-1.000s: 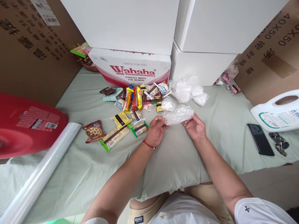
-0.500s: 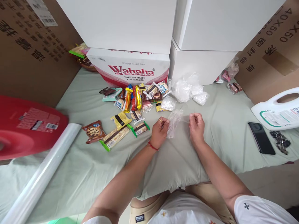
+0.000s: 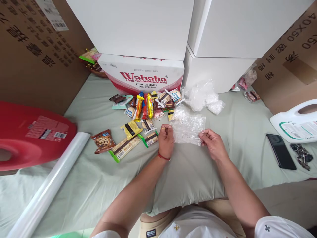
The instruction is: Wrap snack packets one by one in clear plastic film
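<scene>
A clear plastic bag (image 3: 188,132) is stretched out between my two hands, crinkled and seemingly with nothing inside. My left hand (image 3: 166,140) pinches its left side, and my right hand (image 3: 212,142) grips the lower right corner between thumb and fingers. Just left of my left hand lie a small green-ended wrapped bar (image 3: 150,139), a yellow packet (image 3: 130,129) and a long wafer bar (image 3: 126,148). Beyond the bag, crumpled clear bags (image 3: 200,96) are heaped on the cloth. A pile of wrapped snacks (image 3: 148,105) sits left of them.
A Wahaha water carton (image 3: 143,77) and white boxes (image 3: 218,72) stand behind. To the left are a red jug (image 3: 34,135), a plastic film roll (image 3: 52,181) and a cookie packet (image 3: 102,141). At right lie a phone (image 3: 281,151), keys (image 3: 302,155) and a white jug (image 3: 294,124).
The bag, bunched in my left hand before, is now spread flat between both hands. My right hand has moved slightly down and taken hold of its right corner. The view has shifted slightly.
</scene>
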Action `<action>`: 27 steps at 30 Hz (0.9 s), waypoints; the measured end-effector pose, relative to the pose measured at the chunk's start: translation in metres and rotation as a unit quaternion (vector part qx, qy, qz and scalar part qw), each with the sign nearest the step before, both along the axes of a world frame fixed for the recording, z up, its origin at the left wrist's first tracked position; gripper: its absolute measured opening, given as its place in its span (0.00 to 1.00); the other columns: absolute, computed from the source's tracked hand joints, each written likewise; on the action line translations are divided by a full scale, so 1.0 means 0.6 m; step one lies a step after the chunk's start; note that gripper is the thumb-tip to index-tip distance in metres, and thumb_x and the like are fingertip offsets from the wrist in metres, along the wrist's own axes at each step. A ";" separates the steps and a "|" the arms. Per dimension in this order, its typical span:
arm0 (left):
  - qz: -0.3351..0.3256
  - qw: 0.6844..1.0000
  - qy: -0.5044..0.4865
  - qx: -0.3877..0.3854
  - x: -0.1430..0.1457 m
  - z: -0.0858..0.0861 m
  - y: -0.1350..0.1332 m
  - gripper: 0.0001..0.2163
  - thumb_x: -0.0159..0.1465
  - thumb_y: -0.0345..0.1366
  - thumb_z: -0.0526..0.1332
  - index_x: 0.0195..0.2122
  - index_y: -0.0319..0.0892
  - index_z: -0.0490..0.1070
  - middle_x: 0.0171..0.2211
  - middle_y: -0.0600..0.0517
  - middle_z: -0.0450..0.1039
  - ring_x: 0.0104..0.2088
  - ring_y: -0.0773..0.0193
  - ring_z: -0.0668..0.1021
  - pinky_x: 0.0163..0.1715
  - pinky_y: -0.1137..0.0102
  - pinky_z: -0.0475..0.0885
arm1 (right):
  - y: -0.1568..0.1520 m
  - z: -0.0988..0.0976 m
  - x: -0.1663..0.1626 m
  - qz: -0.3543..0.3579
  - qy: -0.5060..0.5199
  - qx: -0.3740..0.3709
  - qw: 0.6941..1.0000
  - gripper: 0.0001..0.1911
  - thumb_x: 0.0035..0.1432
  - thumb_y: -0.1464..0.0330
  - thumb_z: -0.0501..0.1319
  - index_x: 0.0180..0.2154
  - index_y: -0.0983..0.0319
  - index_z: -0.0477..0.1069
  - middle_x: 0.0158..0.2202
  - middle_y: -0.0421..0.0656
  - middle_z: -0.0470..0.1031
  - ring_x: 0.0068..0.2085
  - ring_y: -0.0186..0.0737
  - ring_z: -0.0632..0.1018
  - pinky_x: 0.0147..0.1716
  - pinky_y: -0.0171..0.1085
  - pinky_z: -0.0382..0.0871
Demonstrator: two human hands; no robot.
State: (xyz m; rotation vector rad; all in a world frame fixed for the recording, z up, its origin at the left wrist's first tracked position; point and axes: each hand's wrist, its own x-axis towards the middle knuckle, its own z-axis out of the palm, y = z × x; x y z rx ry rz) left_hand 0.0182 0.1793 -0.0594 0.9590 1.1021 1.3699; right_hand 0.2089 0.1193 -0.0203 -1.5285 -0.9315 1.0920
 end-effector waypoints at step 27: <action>-0.271 0.962 0.000 0.039 0.005 0.034 -0.044 0.23 0.65 0.60 0.61 0.30 0.42 0.70 0.23 0.56 0.65 0.24 0.68 0.65 0.27 0.70 0.62 | -0.017 0.003 -0.080 -0.035 -0.378 0.179 0.908 0.11 0.69 0.59 0.58 0.38 0.55 0.75 0.34 0.42 0.75 0.31 0.40 0.74 0.34 0.39 0.69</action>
